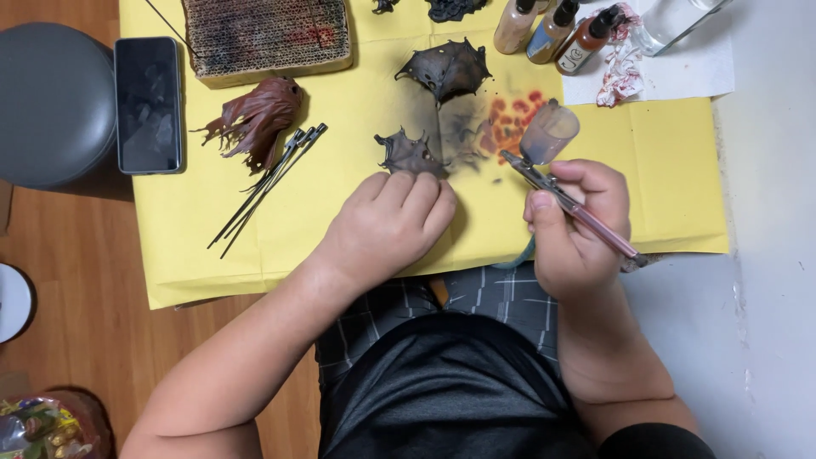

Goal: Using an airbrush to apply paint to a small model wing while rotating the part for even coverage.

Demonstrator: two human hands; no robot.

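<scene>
1. Head view: right hand (578, 234) of mine is clenched around a slim pink-barrelled airbrush (569, 204), its nozzle aimed left toward the small dark spiky piece (409, 154).
2. On top of the airbrush sits a translucent paint cup (549, 132); I cannot tell what is in it.
3. My left hand (387, 225) lies knuckles up on the yellow paper (280, 229) covering the table, fingertips curled down at the near edge of that dark piece, pinning it.
4. At the far edge stand three small dropper bottles (552, 32) with dark caps, holding tan, grey-brown and reddish-brown liquid, beside a clear glass jar (676, 19).
5. A larger dark spiky piece (446, 68) lies beyond, a reddish-brown one (259, 119) to the left, near thin metal rods (268, 183) and a phone (148, 104).
</scene>
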